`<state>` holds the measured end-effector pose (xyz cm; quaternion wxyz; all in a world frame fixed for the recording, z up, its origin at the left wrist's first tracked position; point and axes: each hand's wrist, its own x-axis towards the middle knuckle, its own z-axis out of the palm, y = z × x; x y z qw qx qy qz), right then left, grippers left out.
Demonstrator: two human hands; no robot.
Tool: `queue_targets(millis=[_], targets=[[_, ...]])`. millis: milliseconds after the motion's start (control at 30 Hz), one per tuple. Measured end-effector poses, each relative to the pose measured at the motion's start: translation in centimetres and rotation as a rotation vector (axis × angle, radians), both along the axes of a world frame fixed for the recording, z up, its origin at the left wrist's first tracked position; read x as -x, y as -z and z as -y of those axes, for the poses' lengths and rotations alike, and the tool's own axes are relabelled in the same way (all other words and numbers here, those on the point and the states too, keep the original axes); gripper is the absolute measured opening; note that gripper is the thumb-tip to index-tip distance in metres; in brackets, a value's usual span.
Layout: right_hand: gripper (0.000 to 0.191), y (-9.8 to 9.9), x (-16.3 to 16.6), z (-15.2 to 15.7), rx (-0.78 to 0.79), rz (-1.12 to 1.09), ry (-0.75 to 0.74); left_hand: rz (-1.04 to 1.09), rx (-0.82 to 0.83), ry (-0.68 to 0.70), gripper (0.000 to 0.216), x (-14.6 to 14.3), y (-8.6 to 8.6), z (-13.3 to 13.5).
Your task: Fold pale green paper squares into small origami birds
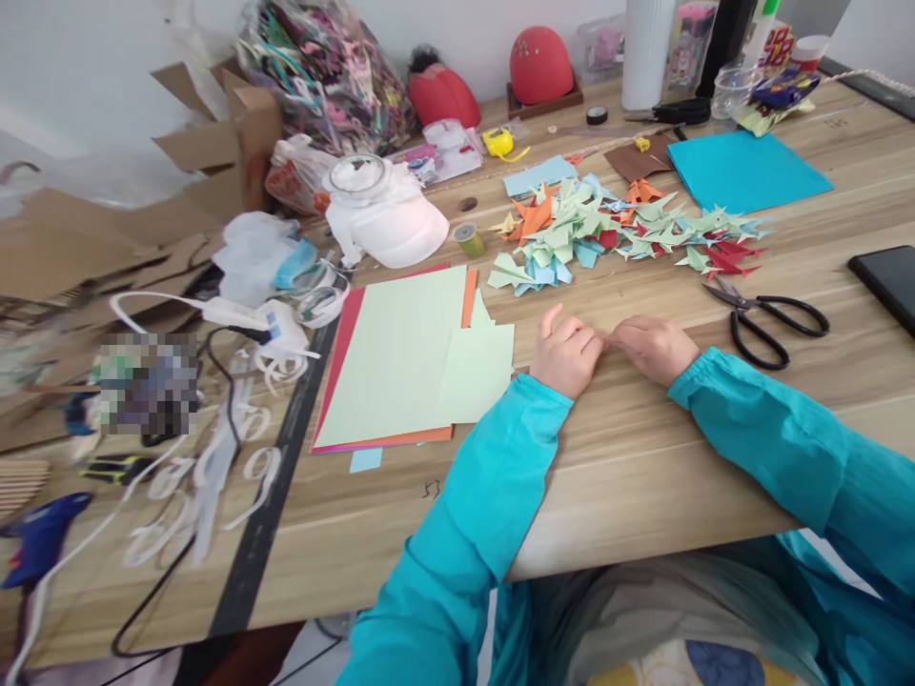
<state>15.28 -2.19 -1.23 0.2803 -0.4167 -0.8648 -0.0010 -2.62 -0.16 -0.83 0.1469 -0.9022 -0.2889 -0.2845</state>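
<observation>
My left hand [566, 353] and my right hand [652, 345] rest side by side on the wooden table [643, 476], fingertips meeting. Both have their fingers curled in, pinched together at the point where they touch; whatever sits between them is too small or hidden to name. A stack of pale green, orange and red paper sheets [407, 357] lies just left of my left hand. Black scissors [764, 319] lie to the right of my right hand. Beyond my hands spreads a pile of folded paper shapes [607, 233] in green, blue, orange and red.
A blue paper sheet [743, 170] lies at the back right and a black phone [890, 281] at the right edge. A white helmet-like object [386, 214], plastic bags, cardboard and white tape loops [214, 476] crowd the left. A blue glue gun [39, 538] lies far left.
</observation>
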Motion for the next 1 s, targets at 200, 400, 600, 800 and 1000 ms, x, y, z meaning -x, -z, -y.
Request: queue_targets(millis=[200, 400, 600, 800, 1000], targets=[[0.023, 0.0, -0.4, -0.2, -0.005, -0.089, 0.066, 0.089, 0.045, 0.001, 0.018, 0.9, -0.3, -0.5], [0.019, 0.0, -0.2, -0.2, -0.002, -0.128, 0.05, 0.098, 0.074, 0.029, 0.018, 1.3, -0.2, -0.9], [0.025, 0.0, -0.2, -0.2, 0.0, -0.081, -0.034, 0.096, 0.124, 0.05, 0.02, 1.2, -0.3, -0.8], [0.026, -0.5, -0.2, 0.1, -0.027, -0.04, -0.015, 0.119, 0.169, 0.043, 0.022, 1.1, -0.5, -0.6], [0.024, -0.5, -0.3, 0.0, -0.006, -0.085, 0.02, 0.208, 0.217, -0.008, 0.02, 1.3, 0.1, -0.9]])
